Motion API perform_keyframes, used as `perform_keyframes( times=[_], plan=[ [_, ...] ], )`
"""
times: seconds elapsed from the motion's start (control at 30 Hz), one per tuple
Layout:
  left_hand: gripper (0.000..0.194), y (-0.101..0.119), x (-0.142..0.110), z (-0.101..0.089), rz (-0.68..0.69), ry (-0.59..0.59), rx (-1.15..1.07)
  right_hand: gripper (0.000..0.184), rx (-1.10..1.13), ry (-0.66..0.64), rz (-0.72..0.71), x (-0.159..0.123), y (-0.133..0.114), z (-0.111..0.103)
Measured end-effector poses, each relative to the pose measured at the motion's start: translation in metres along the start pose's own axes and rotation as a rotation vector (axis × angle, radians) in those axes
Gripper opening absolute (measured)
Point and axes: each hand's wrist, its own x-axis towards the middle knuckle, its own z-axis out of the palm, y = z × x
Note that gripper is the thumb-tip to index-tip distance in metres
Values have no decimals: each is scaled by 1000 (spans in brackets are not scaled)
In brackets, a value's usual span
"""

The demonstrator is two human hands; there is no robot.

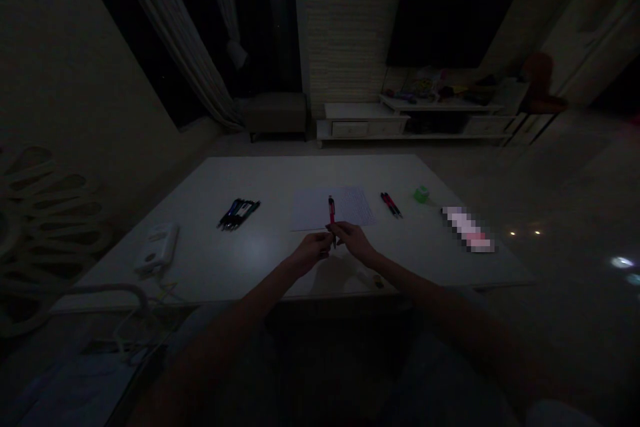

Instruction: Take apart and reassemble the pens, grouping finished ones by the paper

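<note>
Both my hands meet above the near half of the white table (pixel 270 177). A red and black pen (pixel 331 209) stands roughly upright between them, its lower end pointing down toward me. My right hand (pixel 351 239) is closed around the lower part of the pen. My left hand (pixel 316 248) is closed with its fingertips at the pen's lower end; whether it pinches the pen or a small part is too dark to make out. Behind the pen lies a sheet of paper (pixel 307 207) with rows of writing on its right side.
Several dark pens (pixel 238 213) lie bunched at left, and red and black pens (pixel 391 205) at right. Farther right are a green cube-like object (pixel 421 194) and a blurred-out flat object (pixel 469 230). A white power strip (pixel 158 245) sits left; a small object (pixel 379 281) lies near the front edge.
</note>
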Motion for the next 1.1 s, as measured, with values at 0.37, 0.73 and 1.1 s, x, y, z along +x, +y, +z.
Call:
perform_keyframes(
  times=[0.37, 0.73, 1.1],
  plan=[
    [27, 22, -1, -28, 646, 394, 1091, 24, -303, -97, -75, -1, -7, -17],
    [19, 3, 7, -30, 575, 225, 1253, 45, 405, 57, 453, 6, 4, -17],
    [21, 4, 9, -17, 492, 181, 1260, 41, 540, 165, 345, 5, 18, -2]
  ],
)
